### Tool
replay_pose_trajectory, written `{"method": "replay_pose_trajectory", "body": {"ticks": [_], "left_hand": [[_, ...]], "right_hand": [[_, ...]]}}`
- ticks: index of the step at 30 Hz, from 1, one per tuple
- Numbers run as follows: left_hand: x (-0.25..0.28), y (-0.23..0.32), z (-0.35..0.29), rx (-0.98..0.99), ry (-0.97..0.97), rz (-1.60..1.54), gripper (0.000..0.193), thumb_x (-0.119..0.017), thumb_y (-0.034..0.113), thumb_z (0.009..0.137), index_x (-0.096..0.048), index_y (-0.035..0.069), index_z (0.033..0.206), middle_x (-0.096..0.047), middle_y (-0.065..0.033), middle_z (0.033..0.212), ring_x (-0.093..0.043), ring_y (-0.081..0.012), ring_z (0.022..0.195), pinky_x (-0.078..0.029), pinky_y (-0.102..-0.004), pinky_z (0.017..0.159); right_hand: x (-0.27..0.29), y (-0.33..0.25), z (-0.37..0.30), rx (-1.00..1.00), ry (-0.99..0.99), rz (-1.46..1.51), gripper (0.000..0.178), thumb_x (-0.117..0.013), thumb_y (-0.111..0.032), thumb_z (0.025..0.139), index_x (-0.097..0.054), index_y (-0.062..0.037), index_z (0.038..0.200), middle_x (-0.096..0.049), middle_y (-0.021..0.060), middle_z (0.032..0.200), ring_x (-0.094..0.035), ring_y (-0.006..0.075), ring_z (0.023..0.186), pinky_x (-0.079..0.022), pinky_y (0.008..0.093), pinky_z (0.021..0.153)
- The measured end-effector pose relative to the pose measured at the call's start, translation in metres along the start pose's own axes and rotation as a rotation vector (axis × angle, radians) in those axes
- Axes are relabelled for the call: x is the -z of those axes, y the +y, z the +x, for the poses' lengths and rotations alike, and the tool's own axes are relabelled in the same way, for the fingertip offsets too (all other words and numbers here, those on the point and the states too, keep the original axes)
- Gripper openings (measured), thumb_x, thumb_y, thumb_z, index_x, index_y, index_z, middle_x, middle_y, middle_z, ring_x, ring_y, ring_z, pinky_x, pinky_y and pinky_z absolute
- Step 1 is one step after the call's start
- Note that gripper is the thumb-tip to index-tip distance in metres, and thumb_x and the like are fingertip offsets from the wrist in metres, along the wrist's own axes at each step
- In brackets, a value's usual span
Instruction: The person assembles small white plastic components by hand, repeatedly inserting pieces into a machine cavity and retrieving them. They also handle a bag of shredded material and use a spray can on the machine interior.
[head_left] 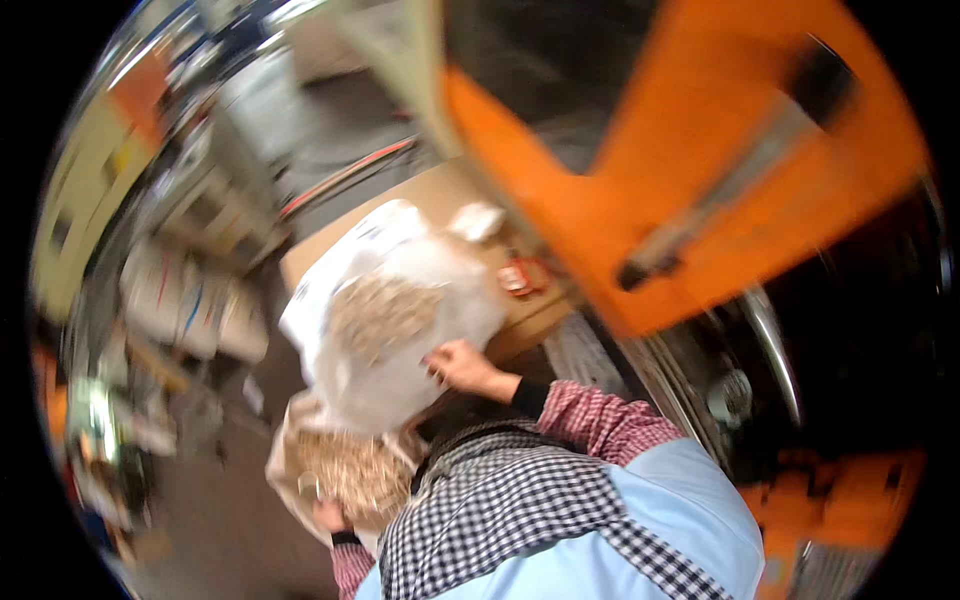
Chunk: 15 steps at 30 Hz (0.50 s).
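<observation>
An orange machine panel [760, 230] fills the upper right of a cluttered workshop. On cardboard [310, 260], a white bag [465, 290] lies open around beige pieces [385, 312]; the right hand [468, 368], fingers curled, is at its near right side. Well apart, the left hand [332, 515] is at a lower sack [285, 470] of tan pieces [355, 475]. Through the blur, I cannot tell whether either grips anything.

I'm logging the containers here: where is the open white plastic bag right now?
In the head view, the white plastic bag is just left of centre, by the right hand and above the sack of straw-coloured pieces.
</observation>
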<state>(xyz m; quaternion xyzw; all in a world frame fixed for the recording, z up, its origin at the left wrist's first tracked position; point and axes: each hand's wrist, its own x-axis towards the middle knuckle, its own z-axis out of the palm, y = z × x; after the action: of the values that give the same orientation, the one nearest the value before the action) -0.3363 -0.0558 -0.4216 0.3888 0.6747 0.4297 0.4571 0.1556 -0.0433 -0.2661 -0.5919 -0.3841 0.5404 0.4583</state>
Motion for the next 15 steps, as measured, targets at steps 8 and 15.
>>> {"method": "replay_pose_trajectory", "body": {"ticks": [8, 15], "left_hand": [[-0.154, 0.113, -0.001, -0.238, -0.597, 0.838, 0.028, -0.060, 0.027, 0.082, -0.057, -0.001, 0.083, -0.060, -0.0171, 0.072, -0.059, -0.0285, 0.063, -0.048, -0.0383, 0.052], [-0.284, 0.193, -0.076, -0.626, -1.650, 1.025, 0.019, -0.059, 0.023, 0.082, -0.060, 0.004, 0.087, -0.058, -0.0198, 0.069, -0.059, -0.0347, 0.065, -0.046, -0.0408, 0.054]], "right_hand": [[0.063, -0.011, -0.141, 0.275, 0.482, -0.263, 0.022, -0.054, -0.017, 0.087, -0.062, 0.0025, 0.091, -0.064, 0.0127, 0.079, -0.063, 0.0209, 0.066, -0.050, 0.0310, 0.060], [0.168, 0.001, -0.331, -0.061, 1.471, -0.802, 0.017, -0.061, -0.003, 0.075, -0.064, 0.0013, 0.091, -0.063, 0.0209, 0.085, -0.061, 0.0377, 0.078, -0.050, 0.0401, 0.067]]}}
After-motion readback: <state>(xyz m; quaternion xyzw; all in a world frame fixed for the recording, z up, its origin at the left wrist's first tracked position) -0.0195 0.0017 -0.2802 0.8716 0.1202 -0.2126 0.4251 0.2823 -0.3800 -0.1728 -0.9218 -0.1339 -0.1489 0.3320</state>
